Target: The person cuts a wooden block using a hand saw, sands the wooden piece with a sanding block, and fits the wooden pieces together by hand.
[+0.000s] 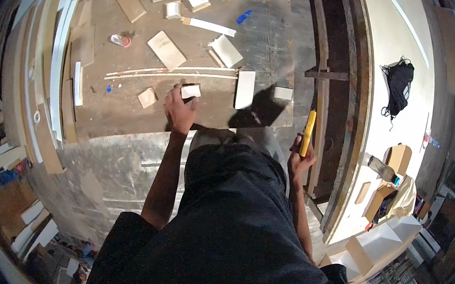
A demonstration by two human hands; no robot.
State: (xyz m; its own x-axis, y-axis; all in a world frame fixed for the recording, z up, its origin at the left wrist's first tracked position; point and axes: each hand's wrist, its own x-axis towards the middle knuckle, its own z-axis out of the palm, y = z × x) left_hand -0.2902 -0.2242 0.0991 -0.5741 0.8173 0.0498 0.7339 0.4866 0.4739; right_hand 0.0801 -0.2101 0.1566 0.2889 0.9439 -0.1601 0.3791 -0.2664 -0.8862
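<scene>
At the near edge of the wooden work table [207,118], my left hand [181,108] has its fingers closed on a small white-faced wooden block [190,90]. My right hand [302,160], off the table's right side, grips a slim yellow tool that looks like a utility knife [308,132], pointing away from me. Its tip is hard to make out against the dark frame. A small plain wood block [147,98] lies left of my left hand. To the right are an upright-lying white board piece [245,89] and a smaller white block [283,93].
Long thin strips [179,72] cross the table beyond my left hand. Farther off lie a wooden panel [166,51], a white offcut [225,51] and several small blocks. Long boards [59,67] line the left. A dark wooden frame [350,100] and a white panel with black cord [398,87] stand right.
</scene>
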